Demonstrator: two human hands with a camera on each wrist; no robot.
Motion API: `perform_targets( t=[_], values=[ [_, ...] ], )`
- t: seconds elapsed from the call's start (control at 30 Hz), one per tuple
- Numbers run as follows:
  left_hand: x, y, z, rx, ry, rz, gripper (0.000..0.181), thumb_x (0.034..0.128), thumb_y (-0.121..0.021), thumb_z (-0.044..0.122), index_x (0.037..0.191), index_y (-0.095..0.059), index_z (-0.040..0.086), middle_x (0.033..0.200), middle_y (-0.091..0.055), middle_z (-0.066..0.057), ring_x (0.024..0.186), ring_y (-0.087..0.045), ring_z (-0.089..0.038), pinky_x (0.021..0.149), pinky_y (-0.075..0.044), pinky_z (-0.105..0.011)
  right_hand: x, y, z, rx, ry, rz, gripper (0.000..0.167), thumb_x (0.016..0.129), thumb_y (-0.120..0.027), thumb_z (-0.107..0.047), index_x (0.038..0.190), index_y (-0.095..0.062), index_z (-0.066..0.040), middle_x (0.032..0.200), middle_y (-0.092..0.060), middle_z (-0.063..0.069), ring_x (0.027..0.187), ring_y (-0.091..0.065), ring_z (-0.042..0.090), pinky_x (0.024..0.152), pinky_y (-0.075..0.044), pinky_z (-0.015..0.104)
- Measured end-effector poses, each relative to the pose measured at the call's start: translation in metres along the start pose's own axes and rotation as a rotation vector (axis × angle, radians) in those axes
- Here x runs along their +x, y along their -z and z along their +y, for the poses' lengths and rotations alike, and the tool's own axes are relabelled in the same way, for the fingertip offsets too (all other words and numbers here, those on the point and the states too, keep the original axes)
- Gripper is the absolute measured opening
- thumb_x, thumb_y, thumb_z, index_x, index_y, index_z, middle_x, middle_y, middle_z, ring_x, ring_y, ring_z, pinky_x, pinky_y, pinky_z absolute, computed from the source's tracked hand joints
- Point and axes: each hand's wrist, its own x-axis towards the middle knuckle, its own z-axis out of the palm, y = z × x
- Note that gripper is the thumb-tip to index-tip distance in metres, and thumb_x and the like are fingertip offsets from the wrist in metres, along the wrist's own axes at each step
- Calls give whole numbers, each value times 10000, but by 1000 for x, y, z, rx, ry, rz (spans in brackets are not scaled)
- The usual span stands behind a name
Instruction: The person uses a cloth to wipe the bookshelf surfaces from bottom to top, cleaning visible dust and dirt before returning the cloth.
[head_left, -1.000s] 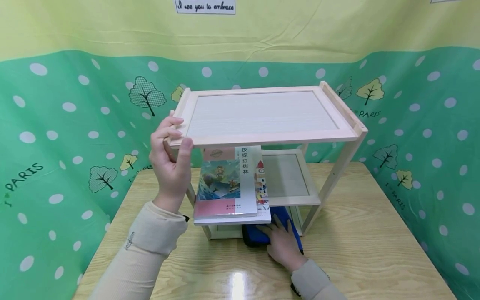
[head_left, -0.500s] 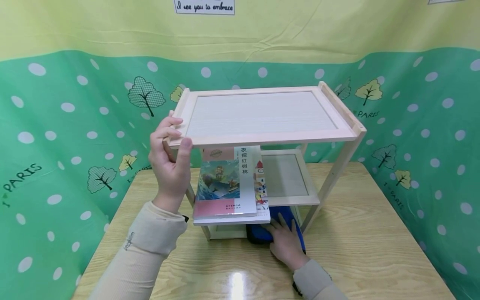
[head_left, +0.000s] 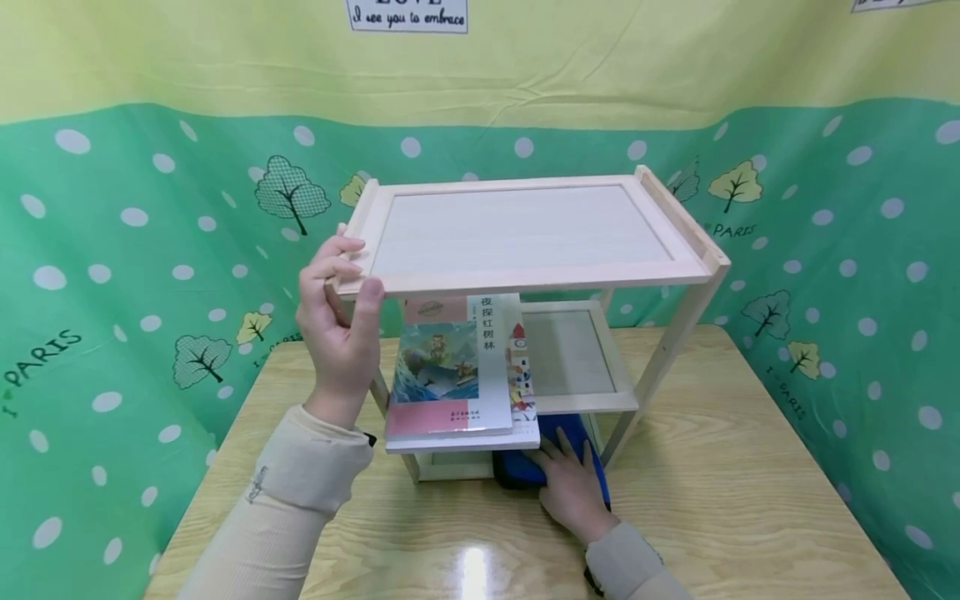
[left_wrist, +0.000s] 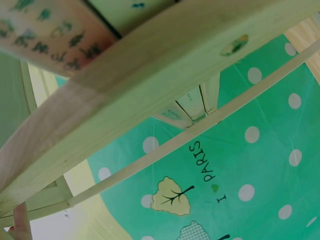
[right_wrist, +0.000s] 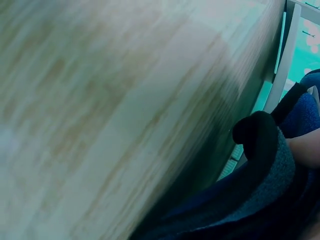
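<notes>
A pale wooden rack with several shelves stands on the table. My left hand grips the front left corner of its top, thumb on the front edge and fingers over the side rail; the left wrist view shows a wooden post up close. On the middle shelf lies a stack of books, jutting past the front edge. Below, a blue, black-edged item lies partly in the bottom level, with my right hand resting on it, fingers spread. The right wrist view shows its dark folded edge.
The wood-grain table extends around the rack. A green and yellow curtain with dots and trees hangs behind and at both sides. The right part of the middle shelf shows a grey panel.
My right hand and the blue item have shifted slightly to the right since the earliest frame. My left hand keeps its grip on the rack corner, and the books lie the same.
</notes>
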Motion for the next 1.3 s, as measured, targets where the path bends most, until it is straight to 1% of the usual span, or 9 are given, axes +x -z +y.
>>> perform_targets(
  t=[0.13,0.33,0.6,0.77,0.9,1.13,1.3],
  values=[
    [0,0,0,-7,-2,4,539,904,-632,362,915,-423,-135,1176,-620,1,1297,-524,-354,1205,-351,-488,-1,-1,-1,1,-10,15,614,714,-606,51,1283,-663,-175,1444,-547,107,1422,-364,448,1103,-218,790],
    [-1,0,0,-11,2,3,532,905,-634,353,919,-425,-135,1180,-618,8,1313,-515,-355,1201,-359,-488,-1,-2,-3,-15,-47,19,630,707,-623,39,1293,-657,-189,1473,-522,95,1419,-362,457,1097,-216,797],
    [-1,0,0,-22,14,6,567,904,-647,379,927,-428,-143,1185,-616,-4,1320,-510,-370,1200,-361,-485,-1,-1,-2,-12,-90,45,550,730,-646,26,1253,-677,-139,1470,-512,155,1394,-361,514,1043,-243,835],
    [-1,0,1,-9,10,4,582,907,-643,402,926,-430,-139,1186,-615,-11,1314,-516,-365,1196,-368,-484,-2,-1,-1,-13,-85,59,532,737,-644,32,1242,-682,-133,1463,-515,172,1378,-367,537,1020,-268,841],
    [0,-1,1,0,10,2,596,910,-639,421,926,-432,-137,1187,-614,-20,1320,-513,-368,1189,-378,-484,-2,-1,-1,0,-82,56,548,735,-630,44,1249,-682,-137,1462,-514,176,1377,-366,541,1023,-262,842],
    [-1,-1,1,1,12,3,591,912,-640,423,922,-431,-130,1185,-614,-2,1324,-512,-362,1184,-385,-487,-8,1,0,18,-74,40,621,699,-598,88,1259,-678,-168,1457,-531,132,1394,-383,484,1036,-249,839],
    [-1,-1,1,13,14,1,600,913,-634,437,920,-433,-129,1183,-614,2,1332,-505,-375,1191,-376,-482,-14,8,1,75,-69,42,658,679,-580,120,1261,-675,-171,1449,-539,132,1383,-408,473,1037,-245,838]
  ],
)
